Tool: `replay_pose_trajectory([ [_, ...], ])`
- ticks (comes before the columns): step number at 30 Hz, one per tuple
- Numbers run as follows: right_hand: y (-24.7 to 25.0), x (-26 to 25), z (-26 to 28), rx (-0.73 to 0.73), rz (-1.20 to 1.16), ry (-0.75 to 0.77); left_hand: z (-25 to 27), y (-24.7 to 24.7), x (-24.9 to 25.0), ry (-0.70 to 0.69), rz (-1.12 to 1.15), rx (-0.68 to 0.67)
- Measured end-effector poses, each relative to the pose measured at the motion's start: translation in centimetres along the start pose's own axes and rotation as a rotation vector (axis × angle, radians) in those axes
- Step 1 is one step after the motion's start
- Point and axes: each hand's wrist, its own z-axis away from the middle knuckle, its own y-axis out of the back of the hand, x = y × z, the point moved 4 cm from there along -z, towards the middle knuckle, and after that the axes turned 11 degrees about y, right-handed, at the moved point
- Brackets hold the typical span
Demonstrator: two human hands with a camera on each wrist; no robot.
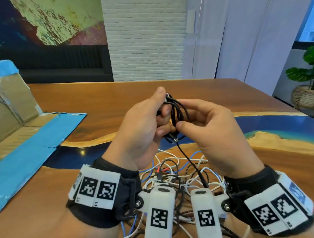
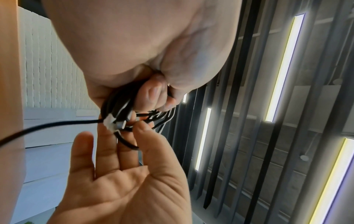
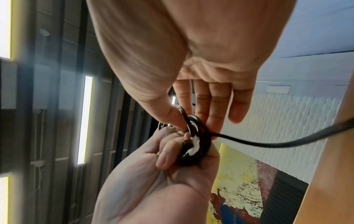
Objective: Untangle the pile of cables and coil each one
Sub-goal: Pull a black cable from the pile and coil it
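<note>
A black cable [image 1: 176, 111] is wound into a small coil and held above the table. My left hand [image 1: 162, 111] grips the coil, thumb on top and fingers curled round it [image 3: 193, 149]. My right hand [image 1: 181, 119] pinches the coil's loops [image 2: 122, 115] between thumb [image 3: 170, 118] and fingers. A metal plug end [image 1: 174, 140] hangs below the coil. The cable's loose tail [image 1: 193, 165] drops into the tangled pile of white, blue, brown and black cables [image 1: 169, 177] lying on the table under my wrists.
An opened cardboard box with blue tape [image 1: 18, 120] lies at the left. The wooden table has a blue resin band [image 1: 268, 125] across it. A potted plant [image 1: 313, 73] stands beyond the table's right corner.
</note>
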Motion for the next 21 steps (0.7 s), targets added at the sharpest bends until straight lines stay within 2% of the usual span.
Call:
replay_pose_trajectory([
  [2, 0.1, 0.5, 0.1, 0.039, 0.014, -0.031, 0.1, -0.2, -0.3, 0.021, -0.064, -0.024],
  [6, -0.1, 1.0, 0.1, 0.026, -0.082, -0.095, 0.1, -0.4, -0.7, 0.061, -0.1, -0.055],
  [13, -0.5, 1.0, 0.0, -0.02, -0.328, -0.152, -0.2, 0.2, -0.7, 0.076, -0.065, -0.019],
  [21, -0.3, 0.9, -0.1, -0.046, -0.186, -0.126, -0.5, 0.0, -1.5, 0.111, -0.076, -0.019],
])
